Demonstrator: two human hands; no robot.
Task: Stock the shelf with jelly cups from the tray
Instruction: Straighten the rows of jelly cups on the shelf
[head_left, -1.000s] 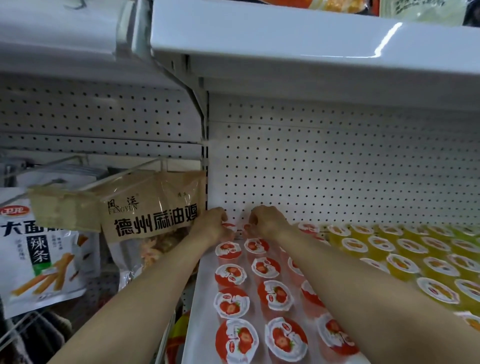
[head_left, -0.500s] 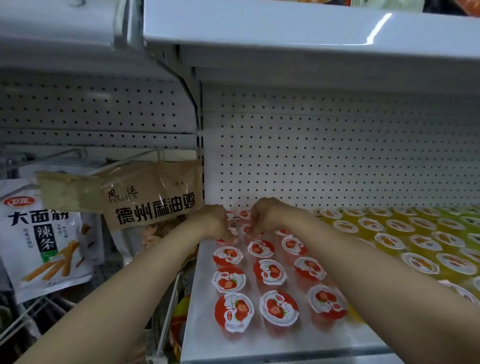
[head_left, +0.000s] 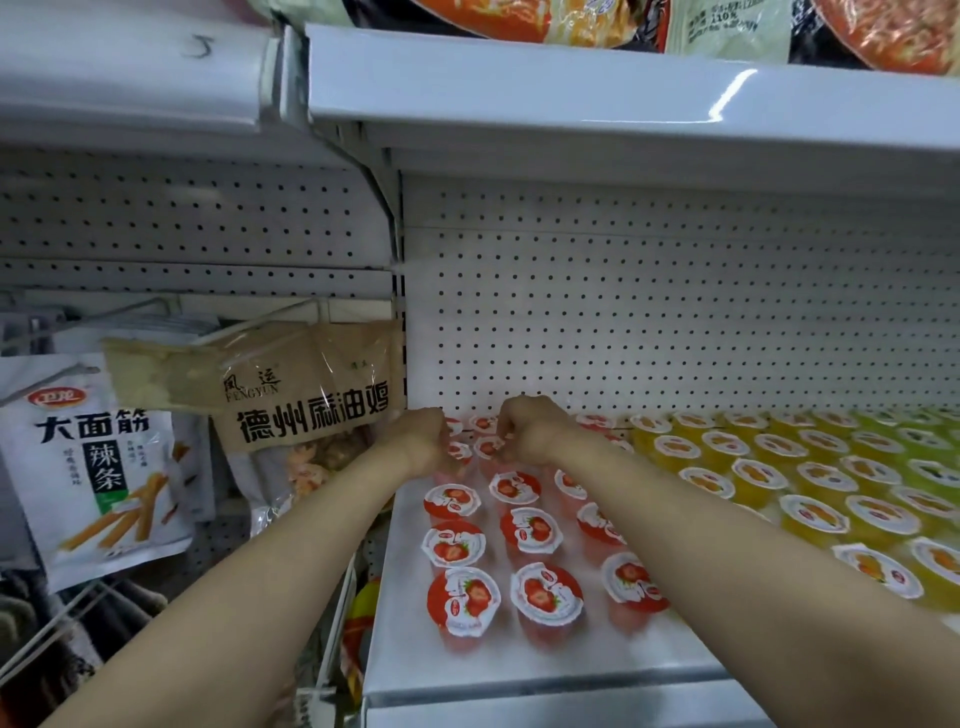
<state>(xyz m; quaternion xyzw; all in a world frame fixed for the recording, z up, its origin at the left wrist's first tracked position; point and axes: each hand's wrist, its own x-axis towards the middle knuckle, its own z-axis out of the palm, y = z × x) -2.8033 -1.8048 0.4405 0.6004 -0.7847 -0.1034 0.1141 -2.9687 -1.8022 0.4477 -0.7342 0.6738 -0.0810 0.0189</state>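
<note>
Red strawberry jelly cups (head_left: 462, 600) stand in rows on the left part of the white shelf (head_left: 402, 649). Both arms reach to the back rows by the pegboard. My left hand (head_left: 421, 440) has its fingers curled down round a red cup (head_left: 458, 450) at the back. My right hand (head_left: 530, 428) is curled the same way, touching another red cup (head_left: 488, 447). The fingertips of both hands are hidden. Yellow jelly cups (head_left: 815, 514) fill the shelf to the right, with green ones (head_left: 924, 434) at the far right. The tray is out of view.
An upper shelf (head_left: 571, 98) with snack packs hangs close overhead. The pegboard back wall (head_left: 675, 322) stands behind the cups. On hooks to the left hang a brown bag (head_left: 311, 395) and a white snack bag (head_left: 93, 467), close to my left forearm.
Both hands stay at the back of the red rows, barely shifting. The view has pulled back, so the shelf's front edge and the front cups now show.
</note>
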